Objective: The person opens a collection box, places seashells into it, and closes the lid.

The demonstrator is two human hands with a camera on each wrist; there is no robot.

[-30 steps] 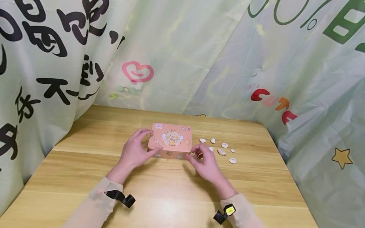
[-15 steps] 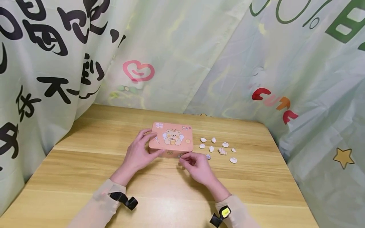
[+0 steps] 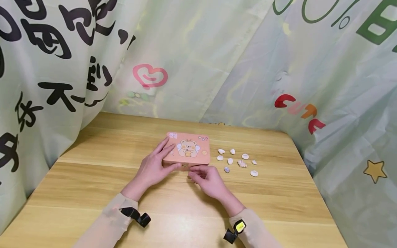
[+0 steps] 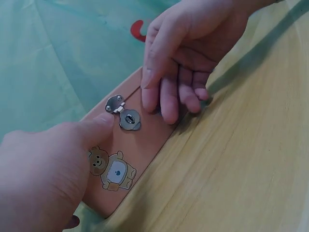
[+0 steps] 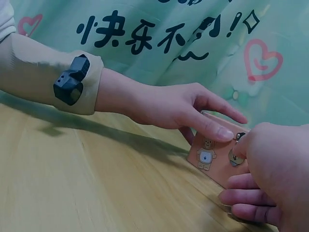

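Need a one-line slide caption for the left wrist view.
Left hand with its thumb beside the metal clasp of a pink bear-print box, right hand close by.

A pink tin box (image 3: 198, 159) with a winged bear (image 3: 188, 148) printed on its lid lies on the wood-grain counter (image 3: 102, 179). The person's left hand (image 3: 152, 167) holds the box at its left side, fingers on the lid and thumb along the front. The right hand (image 3: 208, 179) is at the front of the box, thumb and forefinger close together. Right of the box lie seven small whitish seashells (image 3: 245, 156), a ribbed spiral shell (image 3: 242, 164) and a bluish-grey shell (image 3: 226, 169), spaced apart. Beige sleeves (image 3: 107, 220) with black wrist cameras (image 3: 134, 216) extend nearer the wearer than the box. Behind the box hangs a pale green printed curtain (image 3: 192, 69).
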